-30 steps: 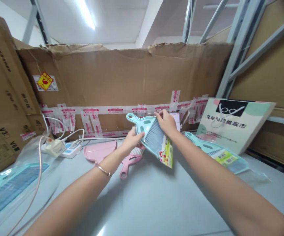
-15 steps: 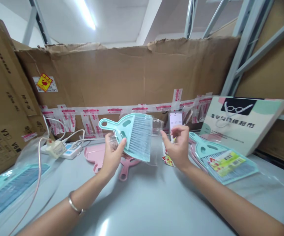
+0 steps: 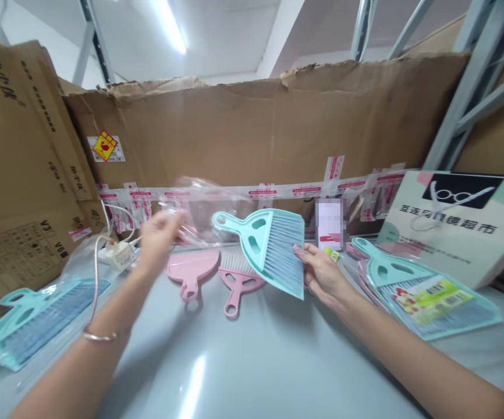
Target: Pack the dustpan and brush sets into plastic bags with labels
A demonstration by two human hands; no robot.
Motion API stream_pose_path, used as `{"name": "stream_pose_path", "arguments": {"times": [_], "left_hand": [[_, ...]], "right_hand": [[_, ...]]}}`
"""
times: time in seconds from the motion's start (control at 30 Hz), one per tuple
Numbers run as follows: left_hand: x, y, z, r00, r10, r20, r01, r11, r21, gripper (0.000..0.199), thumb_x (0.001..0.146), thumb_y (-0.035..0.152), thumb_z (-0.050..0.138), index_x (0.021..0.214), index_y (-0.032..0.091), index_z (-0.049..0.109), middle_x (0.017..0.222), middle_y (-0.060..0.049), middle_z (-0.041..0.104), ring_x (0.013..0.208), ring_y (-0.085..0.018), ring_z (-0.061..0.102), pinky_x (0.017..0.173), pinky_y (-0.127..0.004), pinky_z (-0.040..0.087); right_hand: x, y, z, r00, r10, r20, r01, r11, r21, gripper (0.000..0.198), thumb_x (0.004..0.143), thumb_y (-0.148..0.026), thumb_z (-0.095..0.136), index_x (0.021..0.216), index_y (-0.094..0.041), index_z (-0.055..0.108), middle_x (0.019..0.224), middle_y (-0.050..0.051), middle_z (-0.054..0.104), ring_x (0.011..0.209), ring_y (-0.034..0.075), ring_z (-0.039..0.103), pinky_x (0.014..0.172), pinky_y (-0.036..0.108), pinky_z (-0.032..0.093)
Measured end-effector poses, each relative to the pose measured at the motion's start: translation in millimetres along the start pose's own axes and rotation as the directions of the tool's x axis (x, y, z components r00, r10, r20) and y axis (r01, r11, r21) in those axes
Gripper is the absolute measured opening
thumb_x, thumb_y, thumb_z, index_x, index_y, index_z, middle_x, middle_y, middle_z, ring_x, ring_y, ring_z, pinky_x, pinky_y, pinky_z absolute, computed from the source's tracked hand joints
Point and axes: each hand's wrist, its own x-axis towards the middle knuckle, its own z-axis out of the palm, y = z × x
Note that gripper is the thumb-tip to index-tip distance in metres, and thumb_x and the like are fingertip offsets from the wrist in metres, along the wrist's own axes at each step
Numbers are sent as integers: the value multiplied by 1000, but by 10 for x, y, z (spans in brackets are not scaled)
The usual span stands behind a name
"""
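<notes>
While the right hand (image 3: 319,270) pinches its bristle edge, the turquoise brush-and-dustpan set (image 3: 273,250) sits in the air over the table (image 3: 256,366), right of the pink dustpan (image 3: 194,267), handle pointing left. Right hand is mostly closed, a fingertip on the bristles, rest of the grip partly hidden.

Handling guess: light, stiff plastic shell, smooth so a bit slippery, not very fragile. Bristles should flex under a pinch. Brush looks nested in the pan; gripping one part only may let the other slide. Better hold: the ring-ended handle, or across the shell by the oval cutouts, catching both parts. Bristle edge is the weaker grip.

Left hand (image 3: 162,233): up-left of the pink dustpan, blurred, fingers curled in, seems to have hold of a clear bag (image 3: 217,209) spread above the dustpan. Limp film, near weightless.

Pink brush (image 3: 237,282): on the table just right of the pink dustpan. Phone (image 3: 330,224): farther right, upright. Labelled bagged set (image 3: 435,297): right again. Second bagged set (image 3: 38,320): well left of the dustpan. Cardboard box (image 3: 256,134): behind it.
</notes>
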Motion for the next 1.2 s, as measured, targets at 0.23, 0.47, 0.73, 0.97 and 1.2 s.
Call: {"name": "stream_pose_path", "arguments": {"times": [0.23, 0.47, 0.73, 0.97, 1.2], "left_hand": [[758, -353, -1200, 876, -98, -471, 256, 924, 284, 35, 61, 25, 70, 84, 6, 53, 112, -23, 58, 112, -45, 45, 83, -72, 31], [-62, -183, -507, 930, 315, 190, -346, 925, 156, 68, 71, 38, 64, 129, 18, 33, 140, -17, 33, 128, -31, 33, 103, -52, 29], [-623, -170, 12, 819, 268, 508, 19, 872, -490, 32, 72, 24, 67, 98, 22, 50, 116, -10, 61, 106, -26, 58, 84, -40, 51], [-729, 4, -118, 740, 527, 418, -347, 832, -434, 33, 69, 17, 69, 97, 25, 52, 107, -8, 65, 104, -25, 59, 84, -39, 50], [-444, -172, -388, 799, 601, 11, -601, 799, -13, 29, 68, 23, 71, 87, 22, 50, 85, -3, 65, 84, -20, 63, 80, -36, 48]], "right_hand": [[79, 35, -58, 996, 79, 33, -78, 996, -34, 17, 63, -19, 72, 71, -18, 57, 63, -1, 66, 55, 13, 61, 53, 24, 51], [-6, 91, 83, 974, 121, 191, -118, 993, -27, 17, 64, -23, 71, 73, -18, 58, 70, 0, 67, 63, 13, 62, 64, 24, 52], [-159, 126, 192, 997, -21, 78, 47, 937, -347, 33, 71, -32, 63, 102, -22, 53, 105, 7, 59, 98, 20, 57, 89, 38, 44], [-408, -80, 590, 464, -457, 759, 815, -114, -568, 26, 75, -33, 61, 100, -28, 59, 114, 9, 46, 111, 27, 43, 92, 48, 36], [-216, -144, 559, 410, -572, 710, 789, -167, -591, 14, 79, -16, 49, 90, -18, 57, 107, 12, 47, 101, 25, 48, 85, 41, 42]]}}
